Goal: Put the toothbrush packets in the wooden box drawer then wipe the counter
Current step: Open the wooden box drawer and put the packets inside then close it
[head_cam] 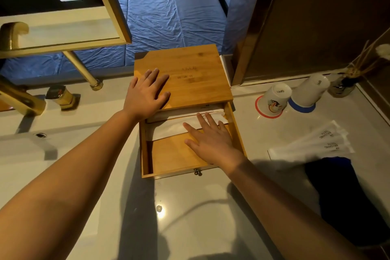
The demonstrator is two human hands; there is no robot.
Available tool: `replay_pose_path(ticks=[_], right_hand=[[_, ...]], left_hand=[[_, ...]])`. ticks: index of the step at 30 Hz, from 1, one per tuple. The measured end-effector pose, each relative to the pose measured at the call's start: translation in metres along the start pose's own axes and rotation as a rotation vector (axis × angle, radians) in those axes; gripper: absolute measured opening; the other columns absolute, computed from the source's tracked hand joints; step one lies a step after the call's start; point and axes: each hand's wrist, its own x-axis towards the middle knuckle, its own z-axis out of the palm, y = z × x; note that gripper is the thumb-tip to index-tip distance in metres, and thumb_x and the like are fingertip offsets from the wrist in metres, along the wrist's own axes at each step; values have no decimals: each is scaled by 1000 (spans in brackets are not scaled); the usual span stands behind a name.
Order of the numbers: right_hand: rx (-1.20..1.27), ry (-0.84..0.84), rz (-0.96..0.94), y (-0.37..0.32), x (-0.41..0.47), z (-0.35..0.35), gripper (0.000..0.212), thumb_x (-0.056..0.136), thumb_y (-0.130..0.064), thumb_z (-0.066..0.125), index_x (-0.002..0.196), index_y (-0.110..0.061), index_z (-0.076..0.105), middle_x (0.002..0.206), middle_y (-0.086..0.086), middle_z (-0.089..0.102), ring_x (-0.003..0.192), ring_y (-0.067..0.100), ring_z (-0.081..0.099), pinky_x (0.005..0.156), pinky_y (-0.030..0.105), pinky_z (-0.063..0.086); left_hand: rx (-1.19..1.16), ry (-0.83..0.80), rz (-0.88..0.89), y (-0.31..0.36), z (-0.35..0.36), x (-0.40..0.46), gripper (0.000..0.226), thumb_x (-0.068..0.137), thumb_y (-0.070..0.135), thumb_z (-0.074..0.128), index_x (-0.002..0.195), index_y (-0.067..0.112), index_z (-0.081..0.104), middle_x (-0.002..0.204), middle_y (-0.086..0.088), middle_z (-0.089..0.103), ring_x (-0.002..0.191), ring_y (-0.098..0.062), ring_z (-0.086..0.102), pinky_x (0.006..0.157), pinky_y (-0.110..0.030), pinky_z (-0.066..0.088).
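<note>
L hand [147,93] flat on box top [196,74] | R hand [211,139] flat, unclenched, on packets [168,131] in drawer [175,158]

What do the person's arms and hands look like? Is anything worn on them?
Both forearms are bare up to the frame edge: no sleeves show. The left hand and the right hand wear no gloves, and no rings, watch or bracelet are visible on fingers or wrists.

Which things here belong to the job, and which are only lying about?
Job: wooden box; its open drawer; packets in drawer; packets on counter; dark blue cloth; counter.

Lying about: two upturned cups; reed diffuser; gold tap.
</note>
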Motion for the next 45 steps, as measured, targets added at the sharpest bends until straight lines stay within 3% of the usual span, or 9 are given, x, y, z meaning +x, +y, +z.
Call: replay_pose_path(ticks=[5, 8, 14, 17, 21, 31, 36, 41, 45], right_hand=[[113, 78, -48, -1, -10, -4, 55, 95, -51, 26, 145, -37, 11, 159, 5, 1, 146, 25, -6, 117, 47, 3], [215, 230, -99, 22, -37, -6, 49, 95, -39, 38, 142, -30, 29, 155, 3, 24, 144, 21, 15, 117, 43, 21], [-4, 646, -150, 106, -104, 10, 30, 89, -20, 46, 104, -7, 69, 105, 15, 71, 98, 26, 67, 87, 36, 54], [-59, 564, -29, 155, -129, 23, 33, 85, -20, 44, 99, -6, 71, 104, 18, 71, 95, 31, 67, 82, 41, 54], [-63, 497, 5, 188, -137, 40, 24, 69, -2, 74, 93, -4, 73, 94, 18, 73, 84, 33, 70, 73, 43, 58], [44, 511, 52, 185, -124, 39, 19, 78, -13, 55, 85, -7, 71, 82, 12, 71, 76, 30, 65, 65, 35, 54], [175, 694, 114, 164, -123, 10, 28, 83, -17, 46, 82, -3, 70, 78, 15, 69, 73, 32, 64, 68, 37, 53], [69, 915, -123, 84, -110, -44, 11, 77, -7, 66, 87, -7, 70, 81, 11, 71, 77, 24, 65, 72, 33, 53], [-31, 806, -450, 3, -82, -48, 11, 74, -11, 71, 84, -10, 67, 79, 7, 65, 75, 21, 59, 63, 31, 48]], left_hand=[[13, 8, 0, 0, -1, -1, 61, 89, 56, 26, 145, 33, 26, 158, -6, 22, 146, -24, 15, 115, -46, 13], [11, -8, -3, 0, -2, -1, 61, 89, 56, 26, 146, 33, 25, 158, -5, 21, 147, -23, 14, 115, -46, 12], [23, -20, -9, 1, -1, 0, 61, 89, 57, 25, 146, 34, 24, 158, -4, 19, 147, -23, 13, 115, -46, 12], [33, -28, -12, 1, -2, 0, 61, 89, 57, 24, 146, 35, 23, 158, -4, 19, 147, -23, 13, 115, -47, 11], [35, -26, -8, 1, -3, -1, 61, 90, 57, 24, 146, 35, 23, 159, -3, 18, 147, -22, 12, 115, -47, 11], [63, -32, -17, 2, -3, 0, 61, 90, 58, 22, 147, 35, 21, 159, -3, 18, 147, -22, 13, 115, -45, 11], [65, -34, -26, 2, -5, 0, 63, 89, 58, 21, 147, 34, 23, 158, -4, 19, 147, -23, 13, 115, -47, 12], [41, -25, -19, 1, -5, -1, 63, 88, 57, 23, 146, 33, 25, 158, -5, 21, 146, -24, 14, 115, -48, 12], [32, -28, -24, 0, -5, 0, 65, 86, 59, 22, 145, 34, 26, 158, -5, 22, 146, -24, 15, 114, -48, 14]])
